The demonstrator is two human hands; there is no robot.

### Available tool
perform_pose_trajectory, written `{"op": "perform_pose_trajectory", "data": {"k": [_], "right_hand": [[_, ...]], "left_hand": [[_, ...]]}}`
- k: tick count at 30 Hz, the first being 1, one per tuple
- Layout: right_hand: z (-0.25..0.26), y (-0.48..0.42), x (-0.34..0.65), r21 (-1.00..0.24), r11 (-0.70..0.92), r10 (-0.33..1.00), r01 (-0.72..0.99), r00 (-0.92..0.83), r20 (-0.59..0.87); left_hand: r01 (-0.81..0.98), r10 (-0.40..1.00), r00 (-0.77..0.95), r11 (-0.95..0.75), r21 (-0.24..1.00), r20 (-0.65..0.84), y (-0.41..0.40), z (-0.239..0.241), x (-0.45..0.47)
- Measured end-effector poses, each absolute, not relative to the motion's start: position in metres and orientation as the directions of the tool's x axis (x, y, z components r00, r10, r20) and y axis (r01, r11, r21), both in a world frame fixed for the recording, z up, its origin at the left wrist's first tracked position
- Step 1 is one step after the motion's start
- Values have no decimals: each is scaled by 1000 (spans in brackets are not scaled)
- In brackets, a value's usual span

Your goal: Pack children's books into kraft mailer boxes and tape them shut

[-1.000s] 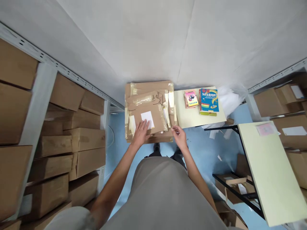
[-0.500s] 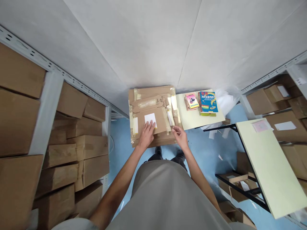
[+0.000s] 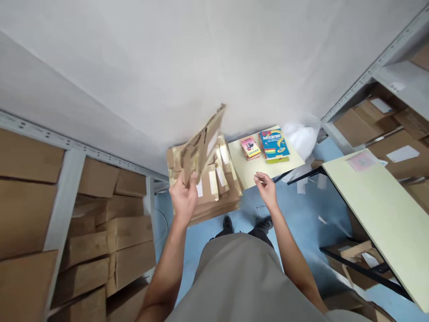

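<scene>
My left hand [image 3: 183, 197] grips the lower edge of a flattened cardboard box [image 3: 207, 145], which tilts up on edge and is slightly blurred. A pale label shows on its face. Under it, a pile of flat cardboard [image 3: 214, 211] with tape strips and white labels lies against the wall. My right hand [image 3: 267, 190] hovers at the front edge of the cream tabletop [image 3: 239, 167], fingers loosely bent and nothing visible in them. Farther back on that tabletop are a small stack of pink-covered booklets [image 3: 250, 146] and a stack of books with a blue cover [image 3: 274, 144] on top.
Shelves of cardboard boxes [image 3: 129, 232] rise on the left, with more boxes [image 3: 355, 125] on the right. A second cream table [image 3: 375, 214] stands at right, a pink sheet [image 3: 362, 162] on it. White plastic bags [image 3: 301, 139] sit beyond the books. Paper scraps lie on the blue floor.
My left hand has taken hold of the flattened box and raised it off the pile, tilting it up. My right hand has moved away from the pile, to the right. The view has shifted.
</scene>
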State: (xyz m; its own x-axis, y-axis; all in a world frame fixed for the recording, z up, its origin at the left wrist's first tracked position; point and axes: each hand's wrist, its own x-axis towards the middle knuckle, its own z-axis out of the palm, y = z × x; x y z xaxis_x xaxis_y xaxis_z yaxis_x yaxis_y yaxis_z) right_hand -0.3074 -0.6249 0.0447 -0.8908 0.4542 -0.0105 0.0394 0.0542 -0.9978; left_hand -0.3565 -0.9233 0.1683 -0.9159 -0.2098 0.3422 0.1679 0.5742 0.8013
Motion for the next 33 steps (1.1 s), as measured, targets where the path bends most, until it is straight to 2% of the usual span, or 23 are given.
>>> {"op": "perform_pose_trajectory", "data": {"k": [3,7,11,17,23,33], "right_hand": [[49,-561,-297,-998,52,560,28,-829,6],[52,-461,-260,-994,97,718,48,-695,36],[52,-366,-199,-990,116,806,86,-590,43],[49,-270,-108,-999,-27,850,40,-525,-44],[36,-222,-47,-993,-114,944,-4,-313,-107],[28,-150,-2,-993,-116,990,27,-73,-118]], "left_hand": [[112,-129,-977,375,920,172,-861,173,-367],[-44,157,-985,151,988,-68,-768,165,-374],[-191,407,-886,117,975,-222,-676,154,-367],[-380,684,-635,130,916,-361,-548,139,-349],[-362,804,-465,210,908,-371,-442,120,-340],[-239,873,-332,288,927,-357,-278,72,-354]]}}
